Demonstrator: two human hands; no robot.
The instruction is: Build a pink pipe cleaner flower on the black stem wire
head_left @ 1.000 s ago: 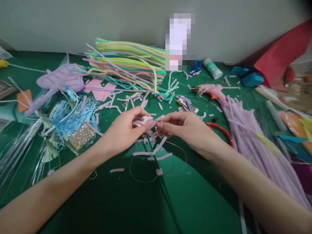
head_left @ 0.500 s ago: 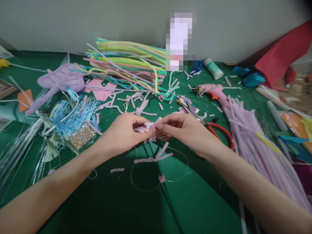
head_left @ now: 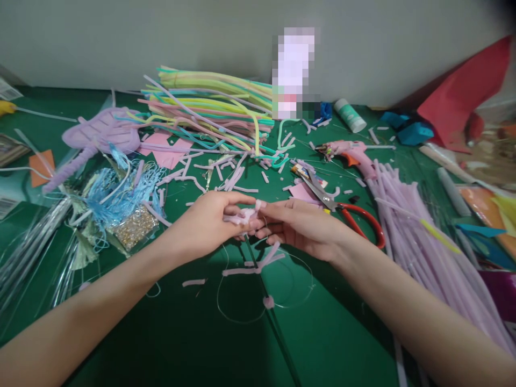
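Note:
In the middle of the head view, my left hand is closed around a bunch of short lilac pipe cleaner pieces. My right hand meets it from the right, thumb and forefinger pinching a lilac piece at the bunch's edge. Its other fingers curl below. A thin dark stick slants from under the bunch to the bottom of the view. More lilac pieces and a small round lilac tuft lie along the stick. Fine clear thread loops around them.
Red-handled scissors lie right of my hands, near a pink glue gun and long lilac pipe cleaners. Coloured pipe cleaners are heaped behind. Blue tassels and a bag of gold beads sit left.
My right hand has turned and dropped slightly, its lower fingers now showing beneath the bunch. The scissors' blades show more fully. My left hand keeps its hold.

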